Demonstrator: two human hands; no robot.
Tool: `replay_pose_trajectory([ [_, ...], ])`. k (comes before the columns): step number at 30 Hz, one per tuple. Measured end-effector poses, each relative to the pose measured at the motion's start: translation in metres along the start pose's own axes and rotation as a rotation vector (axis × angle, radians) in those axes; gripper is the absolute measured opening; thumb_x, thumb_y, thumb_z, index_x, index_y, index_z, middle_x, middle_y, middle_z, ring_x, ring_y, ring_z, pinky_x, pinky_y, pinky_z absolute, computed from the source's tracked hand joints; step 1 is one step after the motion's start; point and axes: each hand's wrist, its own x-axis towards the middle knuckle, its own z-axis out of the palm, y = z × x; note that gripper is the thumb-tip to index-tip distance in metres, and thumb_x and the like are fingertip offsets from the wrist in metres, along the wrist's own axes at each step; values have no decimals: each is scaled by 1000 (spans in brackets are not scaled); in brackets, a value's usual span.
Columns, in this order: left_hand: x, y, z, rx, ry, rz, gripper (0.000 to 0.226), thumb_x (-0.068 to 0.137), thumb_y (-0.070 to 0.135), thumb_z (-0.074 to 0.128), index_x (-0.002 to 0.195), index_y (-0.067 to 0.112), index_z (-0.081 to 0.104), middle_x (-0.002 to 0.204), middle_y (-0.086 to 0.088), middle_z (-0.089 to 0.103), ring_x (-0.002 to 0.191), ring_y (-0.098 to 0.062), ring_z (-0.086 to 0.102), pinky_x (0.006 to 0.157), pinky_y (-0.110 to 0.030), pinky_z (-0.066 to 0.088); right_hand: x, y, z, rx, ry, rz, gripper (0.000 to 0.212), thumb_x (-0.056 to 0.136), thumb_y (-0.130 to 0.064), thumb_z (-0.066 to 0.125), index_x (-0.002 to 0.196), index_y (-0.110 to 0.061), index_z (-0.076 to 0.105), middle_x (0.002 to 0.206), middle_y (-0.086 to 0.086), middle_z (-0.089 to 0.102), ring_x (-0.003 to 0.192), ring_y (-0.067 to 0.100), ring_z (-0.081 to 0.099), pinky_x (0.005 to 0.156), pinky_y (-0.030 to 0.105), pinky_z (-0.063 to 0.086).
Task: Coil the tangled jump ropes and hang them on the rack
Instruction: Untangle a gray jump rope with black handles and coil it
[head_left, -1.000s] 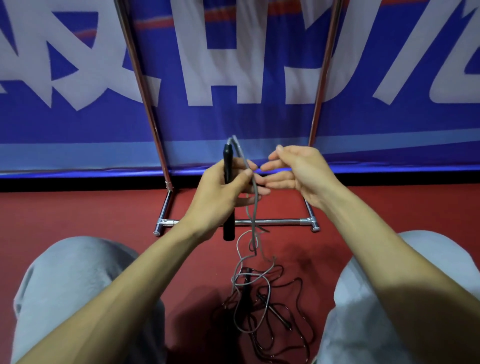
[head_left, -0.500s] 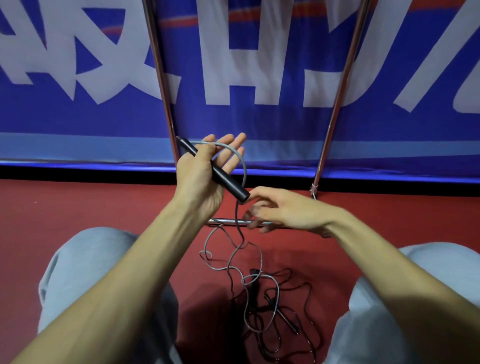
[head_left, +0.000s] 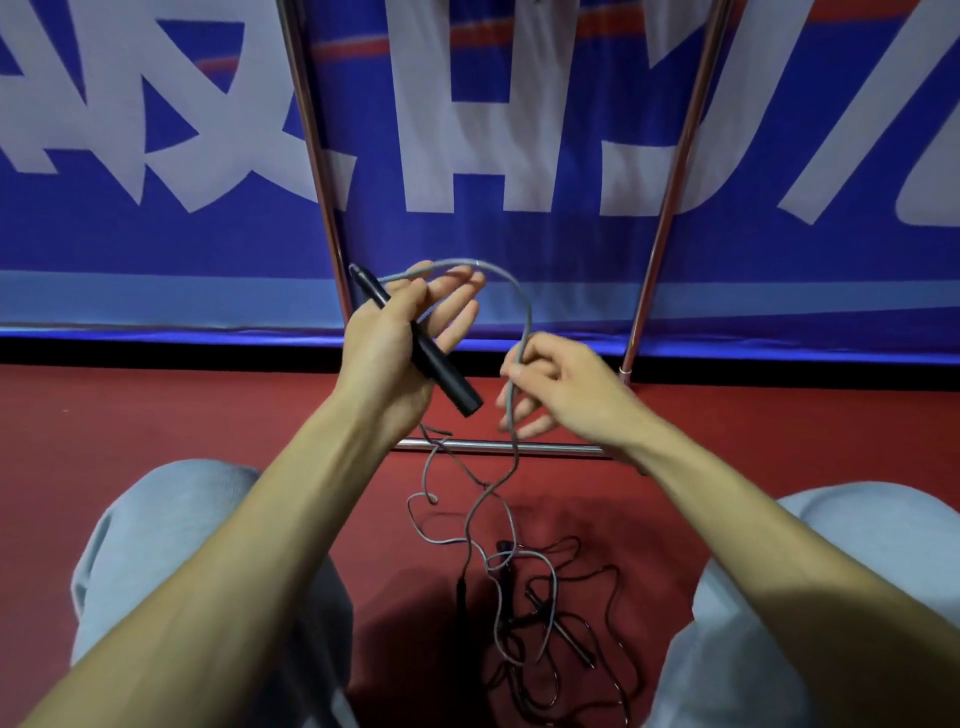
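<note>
- Left hand (head_left: 389, 348) holds the black handle (head_left: 441, 374) aslant across its palm; right hand (head_left: 566, 389) pinches the grey rope (head_left: 524, 296) arching between them
- tangle of ropes (head_left: 524, 613) lies on the red floor (head_left: 208, 415) between the knees
- rack (head_left: 519, 446) stands at the floor's far edge; blue banner (head_left: 156, 249) behind

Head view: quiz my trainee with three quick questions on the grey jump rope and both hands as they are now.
1. True or false: the left hand holds the black cylindrical rope handle.
2. The right hand pinches: A) the arching grey cord; B) the black cylindrical rope handle; C) nothing.
3. Fill in: the tangled pile of ropes lies on the red ____.
Key: 1 true; 2 A; 3 floor.
</note>
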Motion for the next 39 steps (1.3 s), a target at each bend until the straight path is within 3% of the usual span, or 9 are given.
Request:
replay_pose_trajectory([
  [4, -1, -13, -2, 472, -12, -21, 17, 100, 3, 42, 100, 9, 58, 105, -14, 70, 93, -22, 71, 83, -31, 55, -2, -16, -20, 233, 143, -89, 10, 98, -11, 49, 89, -12, 51, 72, 8, 66, 60, 23, 69, 51, 32, 58],
  [8, -7, -29, -5, 838, -222, -165, 21, 100, 7, 45, 98, 15, 64, 105, -5, 70, 101, -21, 67, 93, -36, 49, -1, -24, -37, 469, 259, -149, 7, 97, -7, 50, 91, -10, 49, 78, 10, 65, 61, 25, 70, 51, 32, 56],
  [15, -21, -43, 1, 918, -523, -194, 17, 98, 8, 51, 106, 6, 66, 100, -11, 71, 98, -22, 69, 98, -40, 48, 2, -22, -55, 728, 444, -136, 9, 97, -4, 48, 88, -6, 47, 86, 16, 63, 71, 29, 72, 58, 33, 58],
  [20, -25, -44, 6, 828, -550, -113, 10, 97, 7, 51, 101, 0, 58, 95, -20, 67, 93, -27, 70, 85, -31, 57, 4, -19, -56, 783, 488, -83, 9, 98, -3, 48, 89, -3, 49, 86, 16, 62, 68, 26, 72, 58, 27, 57],
  [25, -30, -50, 11, 613, -416, -135, 8, 100, 10, 45, 102, 5, 51, 88, -12, 68, 85, -29, 72, 78, -38, 58, 4, -16, -55, 642, 459, 3, 7, 98, -8, 49, 92, -4, 50, 91, 16, 63, 71, 28, 72, 64, 33, 60],
  [28, -27, -48, 15, 470, -288, -46, 9, 101, 9, 42, 97, 7, 50, 82, -8, 71, 78, -24, 73, 76, -34, 59, 1, -14, -50, 419, 320, 128, 18, 101, -21, 45, 105, -5, 53, 95, 14, 67, 67, 24, 70, 63, 34, 59],
  [31, -22, -40, 18, 321, -147, 2, 8, 101, 8, 43, 95, 6, 48, 80, -10, 69, 76, -24, 73, 71, -30, 60, -1, -11, -41, 243, 91, 250, 30, 104, -26, 36, 104, -8, 60, 88, 12, 70, 68, 27, 70, 68, 36, 58],
  [36, -10, -22, 10, 75, 104, -59, 16, 101, 3, 41, 87, 1, 47, 89, -19, 63, 71, -29, 72, 70, -30, 61, -3, -6, -24, 5, -241, 230, 31, 90, 6, 41, 111, -13, 55, 92, 10, 70, 85, 19, 69, 84, 33, 57],
  [39, -6, -14, 3, -97, 150, -139, 10, 100, -2, 40, 94, -1, 47, 101, -23, 60, 78, -37, 70, 74, -38, 60, -4, -2, -15, -108, -324, 119, 22, 91, 7, 50, 103, -10, 58, 90, 8, 65, 81, 10, 61, 77, 22, 51],
])
